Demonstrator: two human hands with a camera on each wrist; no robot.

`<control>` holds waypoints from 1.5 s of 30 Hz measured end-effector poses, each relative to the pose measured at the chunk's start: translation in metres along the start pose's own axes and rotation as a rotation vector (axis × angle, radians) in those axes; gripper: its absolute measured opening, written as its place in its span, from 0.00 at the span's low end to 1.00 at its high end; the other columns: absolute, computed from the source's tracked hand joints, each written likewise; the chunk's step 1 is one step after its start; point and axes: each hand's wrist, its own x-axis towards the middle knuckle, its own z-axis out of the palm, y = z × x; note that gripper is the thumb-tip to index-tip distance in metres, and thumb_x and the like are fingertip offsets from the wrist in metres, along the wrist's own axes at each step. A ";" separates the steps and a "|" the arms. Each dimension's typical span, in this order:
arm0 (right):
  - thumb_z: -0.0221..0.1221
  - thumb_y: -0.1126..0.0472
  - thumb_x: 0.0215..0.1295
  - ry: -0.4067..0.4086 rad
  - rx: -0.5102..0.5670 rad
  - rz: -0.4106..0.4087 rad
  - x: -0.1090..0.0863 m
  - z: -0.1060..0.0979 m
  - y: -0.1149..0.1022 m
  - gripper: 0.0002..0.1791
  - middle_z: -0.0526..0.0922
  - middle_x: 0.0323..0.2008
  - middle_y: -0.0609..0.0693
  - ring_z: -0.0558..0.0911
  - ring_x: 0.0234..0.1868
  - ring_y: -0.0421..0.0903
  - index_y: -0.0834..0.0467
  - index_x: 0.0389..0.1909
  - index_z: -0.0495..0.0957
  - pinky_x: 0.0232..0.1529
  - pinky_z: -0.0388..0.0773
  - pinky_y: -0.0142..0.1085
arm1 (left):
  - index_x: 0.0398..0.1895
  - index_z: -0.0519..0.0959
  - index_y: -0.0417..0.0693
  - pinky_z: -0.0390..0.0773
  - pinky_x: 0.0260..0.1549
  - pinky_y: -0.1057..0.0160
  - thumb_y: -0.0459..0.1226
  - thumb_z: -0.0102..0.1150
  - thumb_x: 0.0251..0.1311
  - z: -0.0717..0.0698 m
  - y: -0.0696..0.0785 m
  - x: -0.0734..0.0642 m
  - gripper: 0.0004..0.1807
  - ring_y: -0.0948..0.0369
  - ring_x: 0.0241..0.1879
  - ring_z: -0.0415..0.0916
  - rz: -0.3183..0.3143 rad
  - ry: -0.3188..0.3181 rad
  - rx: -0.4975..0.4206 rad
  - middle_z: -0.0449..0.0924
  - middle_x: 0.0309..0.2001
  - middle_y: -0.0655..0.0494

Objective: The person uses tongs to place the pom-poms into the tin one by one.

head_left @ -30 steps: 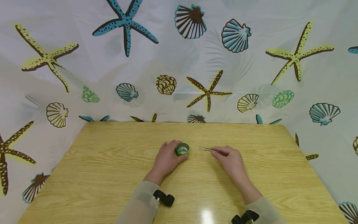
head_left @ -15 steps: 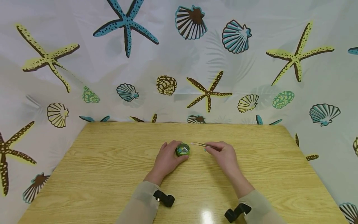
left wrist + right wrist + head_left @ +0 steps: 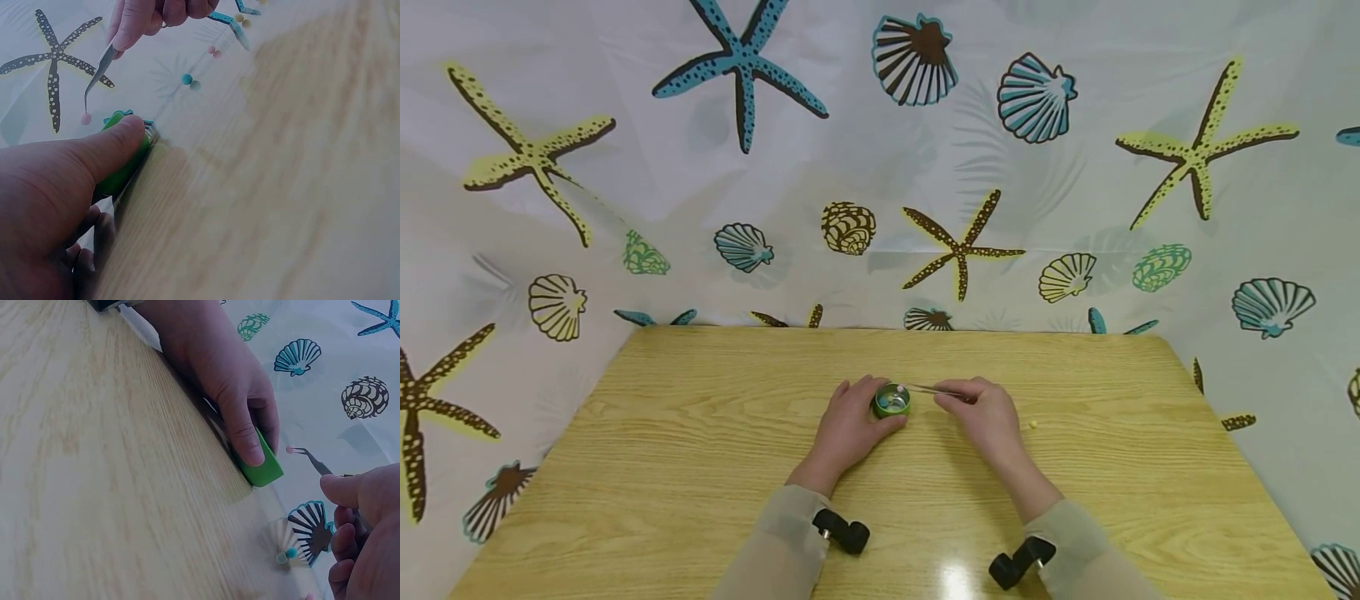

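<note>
My left hand (image 3: 848, 423) grips a small green round tin (image 3: 891, 412) from its left side, thumb and fingers around the wall. A few small coloured balls lie inside the tin. My right hand (image 3: 988, 418) pinches a pair of tweezers (image 3: 934, 390), whose bent tips point left. Between those tips sits a small pink ball (image 3: 85, 119), over the tin's far right rim in the head view. The right wrist view shows this pink ball just beyond the green tin (image 3: 267, 469), apart from it.
A yellow ball (image 3: 1033, 424) lies on the wooden table (image 3: 700, 467) right of my right hand. The left wrist view also shows a teal ball (image 3: 187, 79) and another pink ball (image 3: 211, 49) on the table. A shell-patterned cloth (image 3: 865, 167) hangs behind.
My right hand has moved left with the tweezers, carrying the pink ball from right of the tin to its rim. The yellow ball has come into view. My left hand stays put on the tin.
</note>
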 end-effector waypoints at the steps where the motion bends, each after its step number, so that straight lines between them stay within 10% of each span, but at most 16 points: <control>1: 0.75 0.57 0.72 -0.001 -0.006 -0.002 0.000 0.001 0.001 0.08 0.89 0.41 0.47 0.82 0.39 0.46 0.50 0.49 0.96 0.38 0.79 0.38 | 0.73 0.79 0.43 0.49 0.86 0.42 0.48 0.78 0.70 0.000 0.000 0.000 0.34 0.43 0.80 0.67 0.002 0.001 0.003 0.81 0.72 0.44; 18: 0.77 0.54 0.70 0.039 -0.163 -0.026 -0.003 0.002 0.009 0.09 0.89 0.41 0.43 0.83 0.38 0.42 0.47 0.49 0.96 0.37 0.79 0.38 | 0.74 0.79 0.44 0.49 0.86 0.44 0.49 0.78 0.70 0.002 -0.001 0.002 0.35 0.44 0.80 0.66 -0.008 -0.004 0.020 0.80 0.72 0.45; 45: 0.77 0.57 0.70 0.077 -0.076 -0.017 -0.008 -0.020 0.015 0.10 0.88 0.37 0.46 0.82 0.35 0.43 0.49 0.50 0.96 0.32 0.77 0.34 | 0.72 0.80 0.42 0.51 0.86 0.41 0.48 0.79 0.69 0.000 0.000 0.001 0.34 0.43 0.79 0.68 0.019 0.013 0.009 0.82 0.70 0.44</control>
